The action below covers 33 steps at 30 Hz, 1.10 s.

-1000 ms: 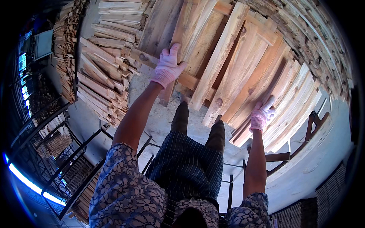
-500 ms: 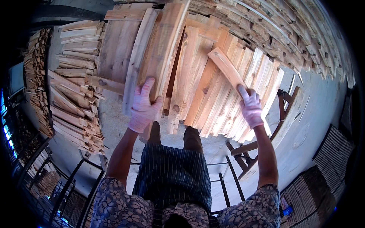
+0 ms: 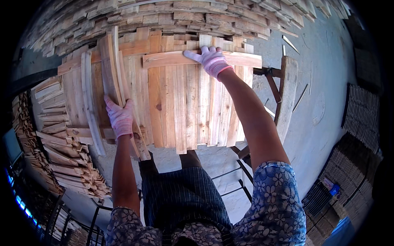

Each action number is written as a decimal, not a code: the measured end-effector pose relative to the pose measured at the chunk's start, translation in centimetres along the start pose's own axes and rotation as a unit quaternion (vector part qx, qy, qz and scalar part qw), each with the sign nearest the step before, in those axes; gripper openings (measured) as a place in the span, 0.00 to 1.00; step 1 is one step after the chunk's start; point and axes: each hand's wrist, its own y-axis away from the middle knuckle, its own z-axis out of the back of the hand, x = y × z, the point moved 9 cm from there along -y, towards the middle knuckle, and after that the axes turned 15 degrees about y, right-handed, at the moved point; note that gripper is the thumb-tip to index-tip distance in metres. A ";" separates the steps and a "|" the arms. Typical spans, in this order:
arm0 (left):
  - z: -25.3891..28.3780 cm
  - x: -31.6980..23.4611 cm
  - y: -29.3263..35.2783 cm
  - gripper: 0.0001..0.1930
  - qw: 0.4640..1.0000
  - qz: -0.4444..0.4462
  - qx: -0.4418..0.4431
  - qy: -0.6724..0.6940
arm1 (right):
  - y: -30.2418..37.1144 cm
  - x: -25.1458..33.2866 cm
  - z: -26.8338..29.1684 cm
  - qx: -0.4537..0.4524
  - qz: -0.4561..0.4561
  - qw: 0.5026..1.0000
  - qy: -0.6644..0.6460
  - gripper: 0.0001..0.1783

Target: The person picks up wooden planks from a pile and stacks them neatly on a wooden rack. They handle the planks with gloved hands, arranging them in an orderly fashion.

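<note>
My left hand (image 3: 120,119), in a pale pink knit glove, is closed around a few long wooden boards (image 3: 110,65) tilted lengthwise over the left part of a row of planks. My right hand (image 3: 212,61), gloved likewise, rests over a short wooden slat (image 3: 164,60); its fingers bend over the far edge and the thumb points left. That slat lies crosswise near the far ends of the side-by-side planks (image 3: 180,110). Left of my left hand, a narrow greyish board (image 3: 88,94) lies lengthwise across two crosspieces.
Beyond the planks rises a large stack of rough boards (image 3: 184,20). Piles of short wood pieces (image 3: 65,151) stand at the left. A wooden trestle (image 3: 286,94) is at the right, with loose sticks on the concrete floor (image 3: 320,82). Slatted stacks (image 3: 361,119) stand farther right.
The slat in my right hand has gone from slanted to lying crosswise at the planks' far ends. My left hand still grips the boards, and the view has swung right.
</note>
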 end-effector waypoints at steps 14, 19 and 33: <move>-7.2 0.9 35.8 0.25 0.557 0.488 0.319 0.591 | 0.8 1.1 -1.1 -0.094 0.014 0.995 -0.013 0.49; -9.6 7.8 50.5 0.12 0.395 0.694 0.147 0.584 | -0.4 1.1 -0.8 -0.139 -0.001 0.990 0.004 0.45; -22.8 6.3 41.4 0.25 0.225 0.625 0.201 0.720 | 3.5 -0.3 -0.1 -0.167 0.011 0.985 0.042 0.38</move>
